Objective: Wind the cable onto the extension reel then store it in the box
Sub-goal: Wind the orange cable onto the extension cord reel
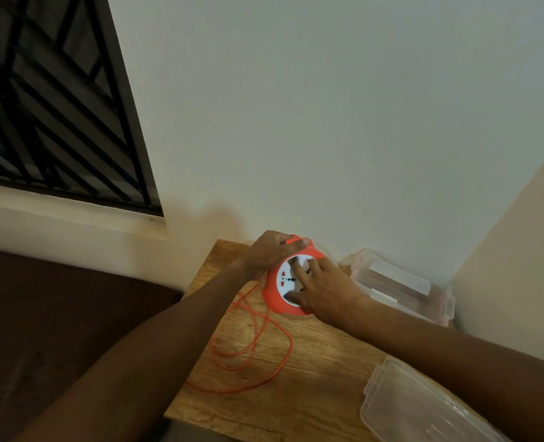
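An orange extension reel with a white socket face is held just above the far part of the wooden table. My left hand grips its upper left rim. My right hand lies on the white face, fingers spread over the sockets. A thin orange cable hangs from the reel's left side and lies in loose loops on the table. A clear plastic box stands behind the reel at the right, against the wall.
A clear plastic lid lies at the table's near right corner. White walls close off the table behind and at the right. A barred window and its sill are at the left, with a dark surface below.
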Motion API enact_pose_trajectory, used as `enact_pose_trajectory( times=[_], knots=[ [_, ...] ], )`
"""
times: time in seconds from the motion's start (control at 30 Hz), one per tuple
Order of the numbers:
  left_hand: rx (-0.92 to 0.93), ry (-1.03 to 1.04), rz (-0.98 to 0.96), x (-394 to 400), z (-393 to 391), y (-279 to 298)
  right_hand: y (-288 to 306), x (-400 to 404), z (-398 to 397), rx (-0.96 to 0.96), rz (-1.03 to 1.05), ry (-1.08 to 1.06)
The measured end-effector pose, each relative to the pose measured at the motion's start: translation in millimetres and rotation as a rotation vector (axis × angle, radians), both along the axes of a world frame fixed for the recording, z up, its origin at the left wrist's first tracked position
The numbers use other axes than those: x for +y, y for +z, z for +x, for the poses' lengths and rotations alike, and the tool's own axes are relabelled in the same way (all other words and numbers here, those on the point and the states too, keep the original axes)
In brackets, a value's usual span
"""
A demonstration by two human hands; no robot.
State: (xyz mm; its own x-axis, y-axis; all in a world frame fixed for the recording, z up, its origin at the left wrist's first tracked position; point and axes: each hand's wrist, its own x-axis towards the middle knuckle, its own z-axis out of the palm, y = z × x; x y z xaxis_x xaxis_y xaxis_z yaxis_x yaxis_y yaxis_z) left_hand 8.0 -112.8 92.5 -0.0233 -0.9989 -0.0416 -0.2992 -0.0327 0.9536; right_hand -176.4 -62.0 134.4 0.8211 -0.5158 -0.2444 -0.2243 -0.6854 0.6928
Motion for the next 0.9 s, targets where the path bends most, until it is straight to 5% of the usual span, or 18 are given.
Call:
enact_pose_trajectory(
  times=[0.23, 0.7, 0.9],
  knots=[
    [0.173, 0.075, -0.041, 4, -3, -7, 1, -6, 10, -0.248, 0.041, -0.121],
    [0.158, 0.015, -0.114, 9, -6, -7, -19, -13, -7, -0.665, 0.389, -0.392],
    [0.105, 0.050, -0.095, 7, 3, -6, 3, -35, -32, -0.470, 0.325, 0.010]
  ],
)
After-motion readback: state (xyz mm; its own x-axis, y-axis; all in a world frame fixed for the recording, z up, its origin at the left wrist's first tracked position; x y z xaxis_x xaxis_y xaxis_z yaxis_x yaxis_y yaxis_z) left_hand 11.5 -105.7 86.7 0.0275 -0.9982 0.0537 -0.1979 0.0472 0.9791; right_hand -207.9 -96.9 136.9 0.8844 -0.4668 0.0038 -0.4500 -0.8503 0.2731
